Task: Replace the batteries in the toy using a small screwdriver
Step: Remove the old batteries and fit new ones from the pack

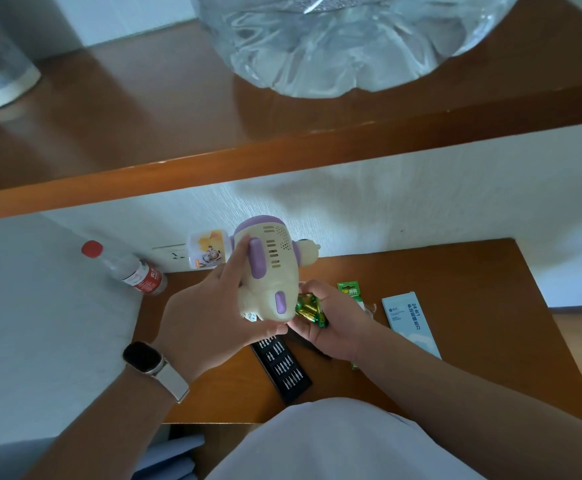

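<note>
Cream toy (268,271) with purple trim; green-gold batteries (310,308); orange-brown bench (455,306); red-capped bottle (126,268).

Above a wooden desk (473,341), my left hand (210,310) grips a cream-and-purple toy (272,271) while my right hand (334,330) cups several green-and-gold batteries (310,308) just beside its base. Below the hands lies a black tray of screwdriver bits (284,367); a pale blue box (410,323) and a green battery pack (350,289) rest to the right.
</note>
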`<state>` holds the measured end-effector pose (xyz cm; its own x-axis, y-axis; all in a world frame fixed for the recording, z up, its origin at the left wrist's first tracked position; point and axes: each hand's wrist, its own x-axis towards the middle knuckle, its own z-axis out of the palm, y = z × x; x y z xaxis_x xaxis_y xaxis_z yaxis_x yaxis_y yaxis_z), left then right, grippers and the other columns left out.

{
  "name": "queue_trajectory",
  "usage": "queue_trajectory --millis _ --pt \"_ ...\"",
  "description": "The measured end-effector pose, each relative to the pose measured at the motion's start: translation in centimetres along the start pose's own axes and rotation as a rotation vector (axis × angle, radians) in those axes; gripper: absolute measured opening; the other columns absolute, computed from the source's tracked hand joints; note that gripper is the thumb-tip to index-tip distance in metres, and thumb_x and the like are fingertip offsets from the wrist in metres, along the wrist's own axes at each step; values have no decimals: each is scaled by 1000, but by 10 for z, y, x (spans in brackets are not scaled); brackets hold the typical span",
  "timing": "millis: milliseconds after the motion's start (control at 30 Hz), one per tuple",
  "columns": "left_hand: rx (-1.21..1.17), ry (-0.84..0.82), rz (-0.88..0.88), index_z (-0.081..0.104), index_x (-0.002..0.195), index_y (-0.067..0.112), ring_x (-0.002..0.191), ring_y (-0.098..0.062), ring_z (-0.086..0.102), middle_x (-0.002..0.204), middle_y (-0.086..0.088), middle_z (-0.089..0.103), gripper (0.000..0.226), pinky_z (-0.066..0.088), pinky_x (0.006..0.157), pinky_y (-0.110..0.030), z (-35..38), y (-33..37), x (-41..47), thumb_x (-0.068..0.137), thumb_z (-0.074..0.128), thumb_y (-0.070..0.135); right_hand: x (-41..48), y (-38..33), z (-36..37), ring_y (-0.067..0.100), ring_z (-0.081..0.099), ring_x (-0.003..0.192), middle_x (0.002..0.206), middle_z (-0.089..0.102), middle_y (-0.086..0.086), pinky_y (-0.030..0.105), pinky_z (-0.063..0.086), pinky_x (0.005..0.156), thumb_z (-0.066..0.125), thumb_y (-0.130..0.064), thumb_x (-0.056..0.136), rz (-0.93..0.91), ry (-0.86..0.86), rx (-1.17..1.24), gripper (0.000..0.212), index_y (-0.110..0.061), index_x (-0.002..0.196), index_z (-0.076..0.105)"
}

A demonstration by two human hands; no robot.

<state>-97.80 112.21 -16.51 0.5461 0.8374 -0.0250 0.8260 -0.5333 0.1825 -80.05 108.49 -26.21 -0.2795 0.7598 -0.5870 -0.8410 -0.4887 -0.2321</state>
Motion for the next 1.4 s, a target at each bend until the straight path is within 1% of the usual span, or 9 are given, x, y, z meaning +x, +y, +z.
queue_trajectory --millis 167,500,667,733,800,867,967,1133,1400 --pt "-386 3 -107 7 147 58 88 4 61 105 35 57 115 44 58 -6 13 -15 -6 51 66 85 -3 2 1 24 71 69 102 66 18 25 56 53 61 -1 90 -25 71 -82 11 -2 97 69" --pt "-1191 -65 -185 36 147 27 119 -35 64 132 -6 62 113 60 87 -52 56 -59 -38 55 86 70 -5 17 25 12 51 54 76 62 10 17 39 42 63 -13 90 -31 6 -282 19 -4 107 60" --pt "-1262 -40 -199 33 149 21 104 -31 65 130 -8 62 105 58 65 -34 68 -77 -49 71 66 82 4 38 42 11 49 54 74 55 9 17 38 41 59 -17 95 -76 35 -315 21 -5 112 60" --pt "-1317 11 -225 40 146 24 109 -29 65 130 -6 62 67 61 78 -39 78 -87 -53 94 48 66 7 46 47 10 51 54 75 56 8 17 40 41 57 -18 97 -98 36 -331 21 -4 112 61" --pt "-1361 66 -376 58 122 51 102 -9 67 115 11 68 33 59 79 -19 80 -95 -54 107 32 38 11 54 50 9 53 55 74 58 5 18 41 43 56 -17 97 -119 44 -356 19 -5 111 61" --pt "-1377 64 -504 66 105 56 96 -1 68 109 12 66 39 59 74 -20 83 -106 -53 109 32 38 16 61 53 9 53 56 72 59 4 18 41 45 56 -17 97 -141 59 -387 16 -6 108 60" --pt "-1317 10 -388 65 121 9 100 -39 69 110 -19 69 61 61 78 -53 80 -117 -49 99 40 59 28 74 55 10 54 56 70 63 3 20 42 50 58 -16 97 -150 121 -434 6 -12 99 62" --pt "-1380 40 -583 52 116 26 83 -17 71 104 -4 65 50 56 58 -23 99 -136 -61 87 61 65 55 99 53 12 52 56 69 63 2 24 41 54 56 -16 99 -128 199 -543 4 -14 101 60" --pt "-1391 -107 -736 49 115 35 94 -16 69 109 1 67 44 57 61 -21 147 -172 -78 82 69 56 91 133 50 13 49 54 70 56 6 26 38 52 55 -12 99 -98 384 -701 9 -9 107 59"
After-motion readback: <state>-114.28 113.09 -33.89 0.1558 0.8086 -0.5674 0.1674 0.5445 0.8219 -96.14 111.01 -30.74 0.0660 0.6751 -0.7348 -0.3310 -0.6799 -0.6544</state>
